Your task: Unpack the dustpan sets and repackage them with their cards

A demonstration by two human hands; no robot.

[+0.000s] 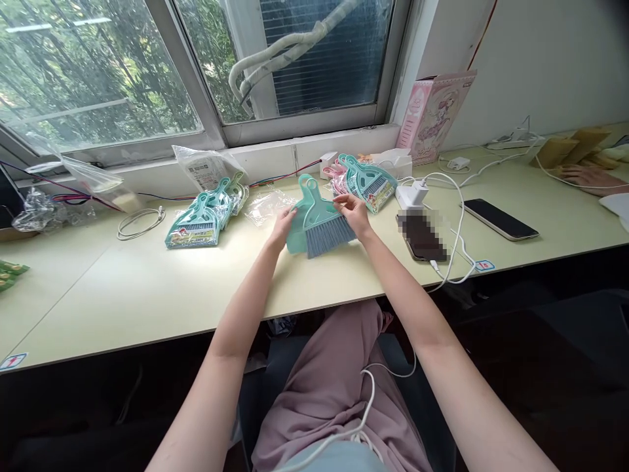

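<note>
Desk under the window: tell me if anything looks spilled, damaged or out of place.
Nothing looks spilled or damaged. The brush sits slightly askew against its green dustpan. A crumpled clear wrapper lies loose on the desk, seemingly stray packaging. Oddest is the blocky blur over part of the plugged-in phone, likely an effect of the picture.

Dustpan is mint green, bristles more grey-blue, surface pale yellow-green, trousers kinda dusty mauve, upper-right box pink with a character print.
</note>
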